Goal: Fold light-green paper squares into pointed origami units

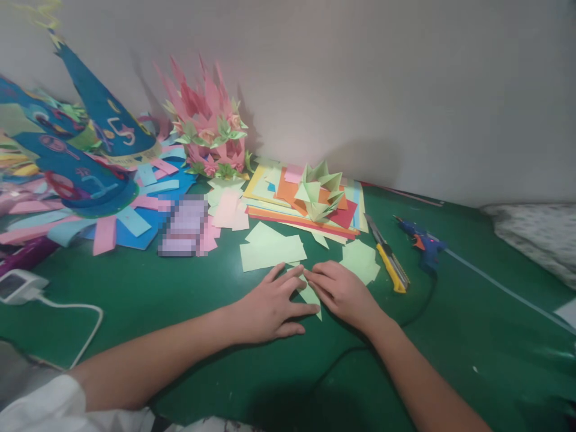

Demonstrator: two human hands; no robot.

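Observation:
A small folded piece of light green paper (310, 295) lies on the table between my two hands. My left hand (274, 307) rests over it with the fingers spread, and its fingertips press on the paper. From the other side my right hand (345, 294) holds the paper's upper edge, its fingers close together and its thumb hidden. Just beyond are loose light green sheets (274, 252). More green pieces (361, 261) lie beyond my right hand.
A yellow box cutter (390, 264) and a blue glue gun (423, 241) with a cord lie to the right. Behind are stacked coloured sheets (265, 207), a green folded-paper ring (321, 192) and a pink paper crown (209, 129). Blue cone hats (110, 120) and a white cable (74, 306) are left.

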